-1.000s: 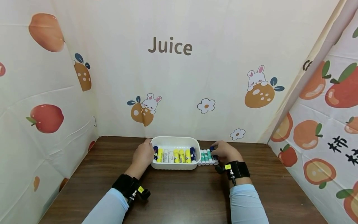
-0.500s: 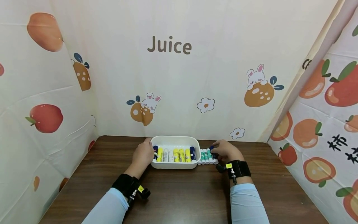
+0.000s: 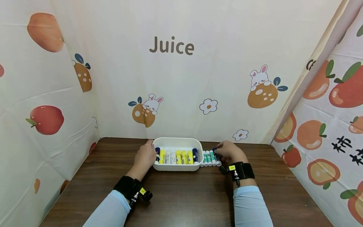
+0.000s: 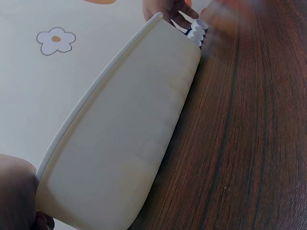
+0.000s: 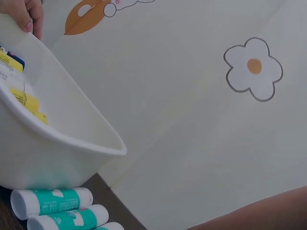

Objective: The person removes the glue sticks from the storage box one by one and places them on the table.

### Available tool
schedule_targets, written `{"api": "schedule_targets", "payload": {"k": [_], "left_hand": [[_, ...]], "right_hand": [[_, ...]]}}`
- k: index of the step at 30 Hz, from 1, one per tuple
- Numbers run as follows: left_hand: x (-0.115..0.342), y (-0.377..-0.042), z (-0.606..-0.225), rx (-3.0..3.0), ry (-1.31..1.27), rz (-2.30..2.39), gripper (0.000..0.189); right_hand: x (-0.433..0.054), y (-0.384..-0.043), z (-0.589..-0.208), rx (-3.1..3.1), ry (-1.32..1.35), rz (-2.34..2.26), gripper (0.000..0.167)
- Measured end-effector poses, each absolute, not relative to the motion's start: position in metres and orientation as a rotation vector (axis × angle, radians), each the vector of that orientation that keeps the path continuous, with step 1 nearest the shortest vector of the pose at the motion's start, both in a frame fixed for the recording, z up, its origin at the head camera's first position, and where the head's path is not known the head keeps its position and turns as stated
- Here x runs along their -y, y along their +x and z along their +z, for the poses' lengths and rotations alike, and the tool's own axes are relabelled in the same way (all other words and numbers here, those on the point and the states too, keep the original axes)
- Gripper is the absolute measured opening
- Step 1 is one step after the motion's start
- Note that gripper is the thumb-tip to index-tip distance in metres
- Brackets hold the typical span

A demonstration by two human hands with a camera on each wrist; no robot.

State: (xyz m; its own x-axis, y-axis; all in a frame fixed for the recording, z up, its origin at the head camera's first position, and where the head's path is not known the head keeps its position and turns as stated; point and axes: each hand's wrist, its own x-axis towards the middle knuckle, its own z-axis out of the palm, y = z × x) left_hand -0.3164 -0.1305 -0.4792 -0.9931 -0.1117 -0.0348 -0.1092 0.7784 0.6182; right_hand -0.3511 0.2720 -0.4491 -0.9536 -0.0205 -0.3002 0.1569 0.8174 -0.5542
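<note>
My left hand [image 3: 144,156] grips the left end of a white plastic storage box [image 3: 177,168], its fingers at the rim in the right wrist view. Inside lies a row of glue sticks: yellow ones [image 3: 184,157], white ones [image 3: 168,157] and dark blue ones [image 3: 195,156] at both ends. Several green-and-white glue sticks [image 3: 208,158] lie side by side on the table against the box's right end. At the right of that row, my right hand [image 3: 230,152] holds a dark blue glue stick [image 3: 218,160] with its fingertips, which partly cover it.
The box and sticks stand near the back edge of a brown wooden table [image 3: 181,198]. A printed cloth [image 3: 175,78] hangs right behind it, and more cloth closes in both sides. Both wrists wear black camera straps [image 3: 244,171].
The view shifts very slightly. Both hands, the box and the glue sticks keep practically the same places.
</note>
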Motion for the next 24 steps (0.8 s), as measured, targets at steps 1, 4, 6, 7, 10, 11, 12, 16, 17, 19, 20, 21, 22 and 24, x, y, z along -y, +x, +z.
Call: {"api": "schedule_targets", "payload": {"k": [1, 4, 6, 7, 10, 11, 12, 16, 17, 19, 20, 21, 22, 24], "left_hand": [[0.130, -0.317, -0.479, 2.961, 0.184, -1.027, 0.051], [0.130, -0.317, -0.480, 2.967, 0.189, -1.030, 0.051], [0.130, -0.317, -0.480, 2.969, 0.194, -1.031, 0.051], [0.131, -0.318, -0.480, 2.970, 0.194, -1.027, 0.051], [0.131, -0.318, -0.480, 2.971, 0.201, -1.026, 0.051], [0.131, -0.318, -0.480, 2.973, 0.200, -1.022, 0.051], [0.131, -0.318, -0.480, 2.973, 0.200, -1.022, 0.051], [0.131, -0.318, -0.479, 2.972, 0.198, -1.023, 0.051], [0.131, -0.318, -0.479, 2.973, 0.199, -1.022, 0.051], [0.130, -0.317, -0.479, 2.976, 0.202, -1.021, 0.051], [0.130, -0.317, -0.478, 2.978, 0.206, -1.019, 0.051], [0.130, -0.317, -0.478, 2.980, 0.207, -1.016, 0.051], [0.130, -0.317, -0.478, 2.981, 0.209, -1.015, 0.051], [0.130, -0.316, -0.478, 2.982, 0.211, -1.015, 0.051]], "right_hand": [[-0.271, -0.349, -0.446, -2.732, 0.095, -0.849, 0.050], [-0.262, -0.344, -0.436, -2.826, 0.065, -0.837, 0.050], [-0.251, -0.340, -0.428, -2.875, 0.032, -0.850, 0.049], [-0.245, -0.339, -0.424, -2.896, 0.011, -0.862, 0.048], [-0.220, -0.337, -0.414, -2.940, -0.057, -0.862, 0.047], [-0.211, -0.337, -0.412, -2.942, -0.086, -0.856, 0.047], [-0.201, -0.336, -0.411, -2.949, -0.120, -0.843, 0.047], [-0.164, -0.330, -0.413, -2.951, -0.224, -0.751, 0.045], [-0.156, -0.329, -0.416, -2.945, -0.242, -0.729, 0.045], [-0.142, -0.326, -0.422, -2.944, -0.268, -0.669, 0.045], [-0.137, -0.325, -0.425, -2.940, -0.273, -0.648, 0.046], [-0.132, -0.324, -0.429, -2.941, -0.285, -0.626, 0.046], [-0.128, -0.324, -0.432, -2.942, -0.298, -0.606, 0.047], [-0.121, -0.323, -0.439, -2.942, -0.321, -0.585, 0.047]]}}
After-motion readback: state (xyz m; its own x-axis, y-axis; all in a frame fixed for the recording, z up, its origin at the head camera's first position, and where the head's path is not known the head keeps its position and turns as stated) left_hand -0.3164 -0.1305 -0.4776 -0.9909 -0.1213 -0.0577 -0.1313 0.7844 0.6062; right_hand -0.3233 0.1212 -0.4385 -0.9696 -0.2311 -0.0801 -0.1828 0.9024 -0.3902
